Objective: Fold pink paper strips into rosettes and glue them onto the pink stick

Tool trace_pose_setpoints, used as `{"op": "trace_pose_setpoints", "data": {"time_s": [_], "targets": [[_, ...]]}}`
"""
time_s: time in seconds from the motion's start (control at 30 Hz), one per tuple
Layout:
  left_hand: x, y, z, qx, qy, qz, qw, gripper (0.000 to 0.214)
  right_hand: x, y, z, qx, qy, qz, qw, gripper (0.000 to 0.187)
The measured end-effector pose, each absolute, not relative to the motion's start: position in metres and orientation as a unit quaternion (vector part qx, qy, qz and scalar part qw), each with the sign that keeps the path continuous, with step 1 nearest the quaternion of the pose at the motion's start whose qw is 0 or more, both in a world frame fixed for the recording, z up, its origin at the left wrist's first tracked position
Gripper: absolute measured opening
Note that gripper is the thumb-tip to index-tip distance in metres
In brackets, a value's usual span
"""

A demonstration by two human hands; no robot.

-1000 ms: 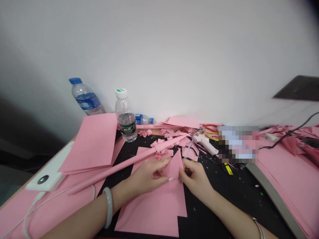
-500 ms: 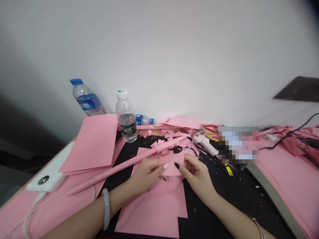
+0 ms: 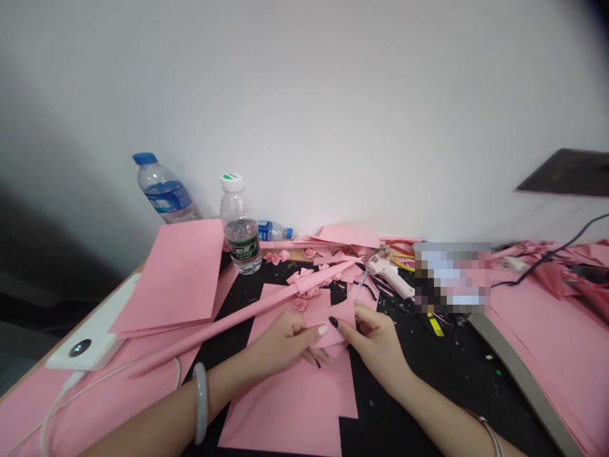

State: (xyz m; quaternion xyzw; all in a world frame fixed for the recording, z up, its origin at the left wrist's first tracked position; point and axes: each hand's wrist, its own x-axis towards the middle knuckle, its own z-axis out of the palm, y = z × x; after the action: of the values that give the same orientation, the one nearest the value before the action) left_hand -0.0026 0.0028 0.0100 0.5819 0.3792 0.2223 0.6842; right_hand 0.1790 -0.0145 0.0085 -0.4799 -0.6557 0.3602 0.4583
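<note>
Both hands hold one small piece of pink paper over the middle of the work surface. My left hand is closed on its left side, thumb on top and fingertips showing beneath. The right edge sits pinched in my right hand, its black-nailed thumb pressing on the face. The paper looks slightly curved. Larger pink sheets lie flat below the hands. Just beyond are folded pink paper flowers and a long rolled paper tube.
A glue gun and pliers lie at the back right. Two bottles stand at the left, one with a white cap, the other blue-capped. A white power bank with a cable lies left. Stacked pink paper fills the right.
The held paper has tilted and bent a little, and moved slightly nearer to me. My left fingers now show under it, and a paper flower behind it has come into view.
</note>
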Motion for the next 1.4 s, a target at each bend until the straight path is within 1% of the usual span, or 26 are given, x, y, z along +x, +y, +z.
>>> {"op": "trace_pose_setpoints", "data": {"time_s": [0.13,0.27,0.37,0.53,0.63,0.7,0.9,1.0,1.17,1.4], "targets": [[-0.004,0.003,0.003,0.573,0.371,0.206,0.702,0.039,0.176,-0.017,0.01,-0.482,-0.624,0.412,0.456,0.013],[-0.004,0.003,0.001,0.56,0.35,0.199,0.724,0.036,0.174,-0.019,0.01,-0.48,-0.594,0.462,0.451,0.012],[-0.004,0.003,0.002,0.548,0.33,0.205,0.741,0.032,0.176,-0.02,0.009,-0.492,-0.622,0.421,0.441,0.013],[-0.004,0.003,0.006,0.523,0.323,0.203,0.762,0.027,0.178,-0.02,0.01,-0.504,-0.696,0.285,0.425,0.017],[-0.005,0.004,0.007,0.503,0.33,0.208,0.771,0.025,0.18,-0.02,0.009,-0.48,-0.732,0.21,0.437,0.02],[-0.006,0.006,0.007,0.495,0.329,0.215,0.775,0.024,0.181,-0.019,0.007,-0.45,-0.754,0.179,0.443,0.026],[-0.008,0.008,0.007,0.489,0.327,0.215,0.779,0.027,0.187,-0.016,0.002,-0.383,-0.804,0.13,0.435,0.051],[-0.007,0.008,0.008,0.477,0.324,0.222,0.786,0.026,0.188,-0.015,0.001,-0.369,-0.818,0.11,0.426,0.061],[-0.006,0.008,0.012,0.462,0.342,0.23,0.785,0.021,0.188,-0.015,0.001,-0.361,-0.833,0.092,0.41,0.065],[-0.007,0.009,0.013,0.457,0.341,0.241,0.785,0.024,0.187,-0.015,0.005,-0.364,-0.846,0.097,0.377,0.066]]}}
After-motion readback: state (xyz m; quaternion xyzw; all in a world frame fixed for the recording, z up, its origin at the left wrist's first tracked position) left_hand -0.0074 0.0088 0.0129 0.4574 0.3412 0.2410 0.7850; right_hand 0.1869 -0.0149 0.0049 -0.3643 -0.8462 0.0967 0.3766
